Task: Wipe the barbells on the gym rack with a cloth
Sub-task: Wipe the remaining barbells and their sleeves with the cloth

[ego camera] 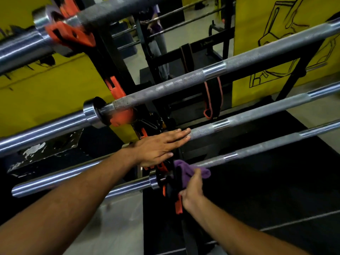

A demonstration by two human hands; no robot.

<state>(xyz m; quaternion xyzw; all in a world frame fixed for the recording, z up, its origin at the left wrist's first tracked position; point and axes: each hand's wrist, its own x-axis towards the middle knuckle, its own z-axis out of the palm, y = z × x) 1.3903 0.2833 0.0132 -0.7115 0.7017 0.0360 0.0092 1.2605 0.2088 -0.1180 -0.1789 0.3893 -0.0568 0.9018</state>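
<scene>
The left hand (156, 148) lay flat, its grip wide, fingertips touching a barbell (248, 116) on the rack (114, 57). Just below it, the right hand (191, 190) held a purple cloth (184, 170) in its grip, against the lowest bar (266, 146).

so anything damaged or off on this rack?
One thing: the black plate at lower left, under the second barbell's sleeve, has white patches where paint looks chipped off. Otherwise nothing stands out: the barbells lie level on the rack, and the right hand grips the purple cloth.
</scene>
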